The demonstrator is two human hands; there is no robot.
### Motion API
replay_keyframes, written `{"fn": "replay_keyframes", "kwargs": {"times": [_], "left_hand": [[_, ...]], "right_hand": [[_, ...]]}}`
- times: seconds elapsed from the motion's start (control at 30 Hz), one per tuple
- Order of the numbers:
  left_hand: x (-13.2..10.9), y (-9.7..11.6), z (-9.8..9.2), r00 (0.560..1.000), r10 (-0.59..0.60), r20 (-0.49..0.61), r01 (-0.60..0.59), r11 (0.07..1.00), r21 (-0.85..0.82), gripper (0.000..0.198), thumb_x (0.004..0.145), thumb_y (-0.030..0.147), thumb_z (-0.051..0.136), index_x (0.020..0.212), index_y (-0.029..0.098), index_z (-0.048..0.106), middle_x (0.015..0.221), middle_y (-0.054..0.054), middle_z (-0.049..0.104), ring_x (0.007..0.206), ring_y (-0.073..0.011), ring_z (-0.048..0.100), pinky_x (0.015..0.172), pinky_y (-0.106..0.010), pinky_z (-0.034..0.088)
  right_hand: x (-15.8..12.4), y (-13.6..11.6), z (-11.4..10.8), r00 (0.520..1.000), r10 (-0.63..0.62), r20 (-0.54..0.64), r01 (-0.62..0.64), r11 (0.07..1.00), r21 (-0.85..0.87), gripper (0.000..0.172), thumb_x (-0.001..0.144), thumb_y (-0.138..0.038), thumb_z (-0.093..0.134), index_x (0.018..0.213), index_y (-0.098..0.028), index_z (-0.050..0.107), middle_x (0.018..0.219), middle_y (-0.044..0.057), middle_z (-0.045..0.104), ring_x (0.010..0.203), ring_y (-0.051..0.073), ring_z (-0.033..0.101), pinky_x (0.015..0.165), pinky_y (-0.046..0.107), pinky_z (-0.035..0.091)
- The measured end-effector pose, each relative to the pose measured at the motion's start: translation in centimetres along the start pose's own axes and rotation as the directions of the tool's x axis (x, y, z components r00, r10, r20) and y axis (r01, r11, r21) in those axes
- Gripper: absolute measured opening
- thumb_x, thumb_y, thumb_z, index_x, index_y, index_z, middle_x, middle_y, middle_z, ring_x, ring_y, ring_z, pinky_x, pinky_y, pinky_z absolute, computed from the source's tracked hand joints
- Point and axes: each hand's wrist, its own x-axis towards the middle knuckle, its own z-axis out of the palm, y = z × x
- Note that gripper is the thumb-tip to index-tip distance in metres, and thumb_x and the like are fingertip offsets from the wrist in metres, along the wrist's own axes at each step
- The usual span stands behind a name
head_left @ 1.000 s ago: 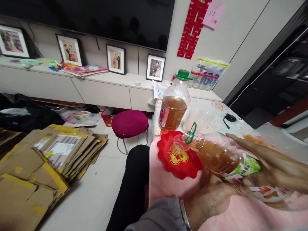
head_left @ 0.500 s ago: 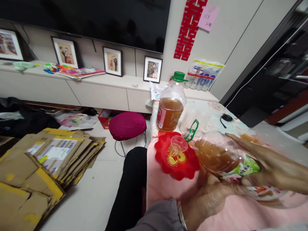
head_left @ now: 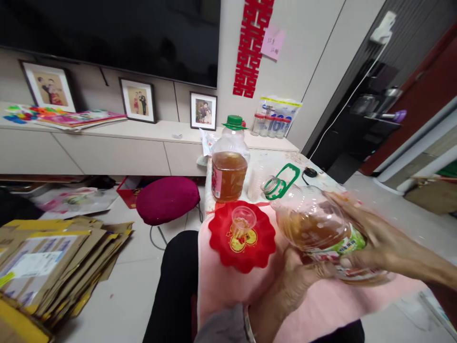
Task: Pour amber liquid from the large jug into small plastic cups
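Note:
A large clear plastic bottle (head_left: 310,224) of amber liquid lies tilted between my hands, its uncapped mouth and green carrying ring toward the left. My left hand (head_left: 289,283) grips it from below. My right hand (head_left: 371,243) is wrapped round its far side, near the green label. Left of the bottle mouth, a clear plastic cup (head_left: 243,220) with some amber liquid stands on a red scalloped plate (head_left: 221,243). The mouth is apart from the cup, up and to its right. Behind the plate stands a second bottle (head_left: 230,166), upright, with a green cap and amber liquid.
A pink cloth (head_left: 214,295) covers the table's near part. Clear stacked cups (head_left: 256,178) stand behind the plate, and a small black object (head_left: 310,172) lies farther right. A magenta stool (head_left: 167,200) and flattened cardboard boxes (head_left: 53,262) are at the left.
The bottle in my hands has tipped back, its mouth raised and moved away from the cup. The cup stays on the plate. My view has turned to the right.

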Motion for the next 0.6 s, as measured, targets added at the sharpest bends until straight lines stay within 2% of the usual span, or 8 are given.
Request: {"fn": "replay_keyframes", "kwargs": {"times": [0.07,0.17,0.3,0.4,0.47,0.53,0.6], "left_hand": [[0.0,0.3,0.0,0.999,-0.008,0.048,0.008,1.000,0.013,0.077,0.074,0.025,0.097,0.145,0.030,0.067,0.137,-0.007,0.079,0.142,-0.0332,0.067,0.132,-0.056,0.045],[0.3,0.3,-0.1,0.993,0.036,0.110,-0.034,0.999,-0.022,0.076,0.075,0.034,0.097,0.145,0.029,0.068,0.141,-0.007,0.077,0.139,-0.0351,0.068,0.130,-0.056,0.047],[0.7,-0.4,-0.7,0.992,0.062,0.113,-0.060,0.998,-0.029,0.065,0.085,0.029,0.088,0.146,0.031,0.068,0.147,-0.006,0.075,0.144,-0.0328,0.065,0.130,-0.051,0.048],[0.7,-1.1,-1.2,0.989,0.085,0.118,-0.081,0.996,-0.040,0.060,0.087,0.028,0.084,0.145,0.031,0.069,0.155,-0.004,0.071,0.151,-0.0309,0.060,0.132,-0.048,0.047],[0.6,-1.5,-1.8,0.995,0.079,0.059,-0.078,0.997,-0.020,0.060,0.084,0.034,0.086,0.143,0.030,0.071,0.158,-0.004,0.069,0.155,-0.0295,0.057,0.135,-0.046,0.043],[0.5,-1.9,-2.4,0.999,0.031,-0.039,-0.029,0.999,0.033,0.062,0.082,0.039,0.088,0.142,0.027,0.071,0.160,-0.007,0.066,0.158,-0.0285,0.053,0.137,-0.045,0.039],[0.4,-2.2,-2.9,0.987,-0.022,-0.162,0.040,0.993,0.111,0.061,0.080,0.043,0.089,0.136,0.025,0.073,0.156,-0.011,0.068,0.153,-0.0291,0.058,0.134,-0.047,0.042]], "right_hand": [[-0.5,-0.1,0.2,0.998,0.043,-0.043,-0.040,0.997,0.069,0.131,0.062,-0.069,0.094,0.174,-0.034,0.035,0.171,0.009,0.053,0.159,0.051,0.040,0.125,0.069,0.042],[-1.4,-0.6,0.7,0.987,0.105,-0.124,-0.079,0.977,0.198,0.130,0.059,-0.067,0.097,0.171,-0.030,0.041,0.165,0.014,0.059,0.152,0.052,0.052,0.122,0.069,0.045],[-2.7,-0.4,1.8,0.960,0.146,-0.238,-0.074,0.955,0.288,0.120,0.064,-0.073,0.093,0.167,-0.030,0.049,0.164,0.014,0.060,0.153,0.049,0.052,0.124,0.066,0.045],[-3.7,0.1,2.3,0.921,0.243,-0.305,-0.064,0.866,0.496,0.115,0.060,-0.071,0.096,0.161,-0.032,0.058,0.159,0.013,0.065,0.151,0.048,0.054,0.124,0.065,0.045],[-4.3,0.3,2.5,0.890,0.317,-0.328,-0.056,0.788,0.613,0.115,0.053,-0.063,0.102,0.157,-0.031,0.063,0.155,0.013,0.068,0.147,0.048,0.058,0.122,0.062,0.050],[-5.0,0.7,2.6,0.856,0.374,-0.356,-0.060,0.757,0.651,0.115,0.049,-0.057,0.104,0.153,-0.029,0.065,0.151,0.014,0.071,0.143,0.048,0.062,0.118,0.059,0.054],[-5.7,1.3,2.8,0.810,0.433,-0.396,-0.056,0.729,0.682,0.117,0.047,-0.055,0.105,0.153,-0.027,0.065,0.149,0.016,0.072,0.142,0.047,0.063,0.115,0.059,0.056]]}}
